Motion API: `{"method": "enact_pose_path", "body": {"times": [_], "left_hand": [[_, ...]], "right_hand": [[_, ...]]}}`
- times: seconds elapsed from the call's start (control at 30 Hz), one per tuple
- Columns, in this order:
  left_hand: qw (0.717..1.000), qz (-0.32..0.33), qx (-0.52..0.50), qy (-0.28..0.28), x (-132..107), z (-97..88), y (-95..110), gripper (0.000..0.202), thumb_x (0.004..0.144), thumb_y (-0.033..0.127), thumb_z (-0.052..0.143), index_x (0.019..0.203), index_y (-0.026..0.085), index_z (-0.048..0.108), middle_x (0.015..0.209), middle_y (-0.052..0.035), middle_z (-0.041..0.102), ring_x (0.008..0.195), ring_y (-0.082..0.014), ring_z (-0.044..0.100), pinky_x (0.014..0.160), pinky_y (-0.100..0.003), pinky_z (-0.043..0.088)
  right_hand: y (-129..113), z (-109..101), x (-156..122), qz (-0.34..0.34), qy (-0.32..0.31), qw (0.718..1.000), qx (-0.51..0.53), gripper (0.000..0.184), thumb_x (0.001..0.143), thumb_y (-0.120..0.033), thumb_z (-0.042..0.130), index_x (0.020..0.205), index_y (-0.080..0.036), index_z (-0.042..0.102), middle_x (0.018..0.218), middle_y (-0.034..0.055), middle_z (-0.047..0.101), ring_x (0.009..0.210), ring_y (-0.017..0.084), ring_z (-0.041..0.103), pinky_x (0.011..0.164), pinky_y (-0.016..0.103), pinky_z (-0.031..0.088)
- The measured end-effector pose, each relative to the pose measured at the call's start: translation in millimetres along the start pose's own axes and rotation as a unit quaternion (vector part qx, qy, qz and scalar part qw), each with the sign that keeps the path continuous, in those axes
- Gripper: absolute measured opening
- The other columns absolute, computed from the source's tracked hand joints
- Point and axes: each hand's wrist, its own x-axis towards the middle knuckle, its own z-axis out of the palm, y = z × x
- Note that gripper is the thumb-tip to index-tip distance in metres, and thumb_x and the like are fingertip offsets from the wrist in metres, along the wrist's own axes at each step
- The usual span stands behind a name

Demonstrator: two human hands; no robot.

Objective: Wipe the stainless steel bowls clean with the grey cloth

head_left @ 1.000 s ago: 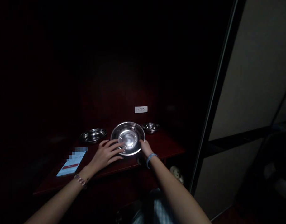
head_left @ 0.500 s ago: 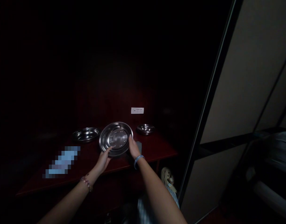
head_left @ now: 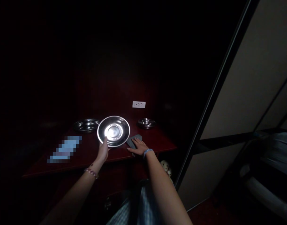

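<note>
My left hand [head_left: 103,150] is closed on the lower rim of the steel plate [head_left: 113,131], gripping at about 7 o'clock on its round. The plate is tipped up with its face toward me and glares hard in the middle. My right hand [head_left: 138,147] lies flat, fingers stretched, on a grey cloth [head_left: 133,139] on the table [head_left: 157,142], at about 4 o'clock from the plate. As far as I can see it presses the cloth rather than clutching it.

As I judge the work in hand, the plate is up and held, but cloth and plate are apart, so nothing has met the metal. A shallow dish [head_left: 86,125] at 10 o'clock from the plate and a small bowl [head_left: 146,123] at 2 o'clock stand well clear of both hands.

Further out, a blurred phone [head_left: 65,149] lies at 8 o'clock and a white wall socket [head_left: 138,104] sits at 1 o'clock behind the table. A door panel [head_left: 251,78] fills the right side.

The room is very dark. I cannot tell whether the plate's lower edge rests on the table or is clear of it. The plate's back and my left fingers behind it are hidden. The table's left end fades into black, and a pale shape [head_left: 165,167] under its right edge is too dim to name.
</note>
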Motion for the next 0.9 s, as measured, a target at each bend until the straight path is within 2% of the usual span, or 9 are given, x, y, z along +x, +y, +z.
{"method": "enact_pose_path", "body": {"times": [0.13, 0.27, 0.37, 0.5, 0.57, 0.67, 0.73, 0.8, 0.9], "left_hand": [[1.0, -0.003, 0.014, -0.015, -3.7, 2.7, 5.1, 0.05, 0.103, 0.035, 0.041, 0.152, 0.025, 0.039, 0.157, -0.0131, 0.05, 0.129, -0.0222, 0.063, 0.089, -0.031, 0.06], [1.0, -0.002, 0.02, -0.023, -3.4, 3.7, 3.3, 0.048, 0.103, 0.033, 0.044, 0.149, 0.024, 0.044, 0.15, -0.0143, 0.057, 0.119, -0.0203, 0.068, 0.086, -0.03, 0.06], [1.0, -0.005, 0.007, -0.023, 1.1, 3.3, -3.0, 0.047, 0.101, 0.039, 0.05, 0.144, 0.021, 0.051, 0.142, -0.0158, 0.063, 0.117, -0.0218, 0.069, 0.086, -0.033, 0.061], [1.0, 0.002, -0.016, -0.011, 7.6, 3.9, -10.4, 0.054, 0.098, 0.053, 0.053, 0.141, 0.02, 0.057, 0.137, -0.0171, 0.067, 0.12, -0.0281, 0.068, 0.089, -0.042, 0.061], [1.0, 0.002, -0.011, -0.012, 8.7, 4.7, -11.6, 0.055, 0.099, 0.053, 0.051, 0.142, 0.019, 0.056, 0.142, -0.0178, 0.064, 0.129, -0.0305, 0.064, 0.098, -0.045, 0.058], [0.999, 0.014, 0.023, -0.02, 8.0, 5.5, -11.1, 0.056, 0.101, 0.05, 0.048, 0.144, 0.015, 0.054, 0.152, -0.0182, 0.055, 0.143, -0.0298, 0.051, 0.115, -0.046, 0.044], [0.998, 0.027, 0.048, -0.027, 7.1, 5.4, -10.4, 0.057, 0.102, 0.05, 0.047, 0.145, 0.013, 0.054, 0.156, -0.0184, 0.051, 0.148, -0.0287, 0.045, 0.122, -0.045, 0.034], [0.996, 0.034, 0.07, -0.033, 6.7, 5.1, -10.2, 0.059, 0.102, 0.051, 0.046, 0.145, 0.011, 0.054, 0.156, -0.019, 0.05, 0.149, -0.0283, 0.042, 0.125, -0.044, 0.028], [0.995, 0.041, 0.085, -0.04, 7.3, 4.6, -11.2, 0.063, 0.102, 0.054, 0.042, 0.145, 0.009, 0.054, 0.155, -0.0195, 0.051, 0.15, -0.0277, 0.042, 0.125, -0.042, 0.028]], "right_hand": [[4.7, -0.6, -0.3, 0.01, 0.041, 0.999, -0.022, 0.085, 0.093, -0.042, 0.061, 0.163, -0.013, 0.024, 0.169, 0.0167, 0.026, 0.155, 0.028, 0.029, 0.126, 0.04, 0.026], [8.5, -8.5, -4.8, 0.079, 0.077, 0.991, -0.076, 0.061, 0.094, -0.023, 0.054, 0.154, -0.021, 0.045, 0.153, 0.0126, 0.054, 0.14, 0.026, 0.054, 0.113, 0.038, 0.043], [8.9, -16.3, -8.5, 0.149, 0.124, 0.977, -0.094, 0.05, 0.095, -0.018, 0.051, 0.144, -0.023, 0.058, 0.137, 0.0127, 0.067, 0.126, 0.026, 0.065, 0.103, 0.036, 0.05], [2.1, -24.7, -9.4, 0.214, 0.255, 0.943, -0.019, 0.047, 0.099, -0.023, 0.045, 0.145, -0.019, 0.056, 0.121, 0.0153, 0.074, 0.112, 0.027, 0.071, 0.096, 0.035, 0.053], [-2.8, -27.1, -9.1, 0.176, 0.331, 0.927, 0.02, 0.05, 0.101, -0.024, 0.04, 0.148, -0.017, 0.053, 0.124, 0.0147, 0.073, 0.114, 0.026, 0.071, 0.099, 0.035, 0.052], [-8.1, -27.0, -9.2, 0.029, 0.4, 0.916, 0.029, 0.052, 0.099, -0.021, 0.04, 0.149, -0.018, 0.053, 0.142, 0.01, 0.064, 0.129, 0.021, 0.062, 0.111, 0.032, 0.046], [-9.5, -24.2, -8.9, -0.082, 0.381, 0.921, -0.002, 0.052, 0.096, -0.018, 0.045, 0.148, -0.021, 0.055, 0.15, 0.0063, 0.058, 0.137, 0.019, 0.055, 0.116, 0.032, 0.042], [-10.4, -19.4, -7.0, -0.168, 0.325, 0.929, -0.047, 0.054, 0.093, -0.015, 0.051, 0.146, -0.023, 0.057, 0.151, 0.0051, 0.057, 0.139, 0.019, 0.052, 0.119, 0.035, 0.04], [-12.2, -10.8, -0.6, -0.246, 0.24, 0.932, -0.113, 0.052, 0.09, -0.011, 0.057, 0.14, -0.023, 0.064, 0.149, 0.0073, 0.06, 0.14, 0.021, 0.052, 0.12, 0.039, 0.04]]}}
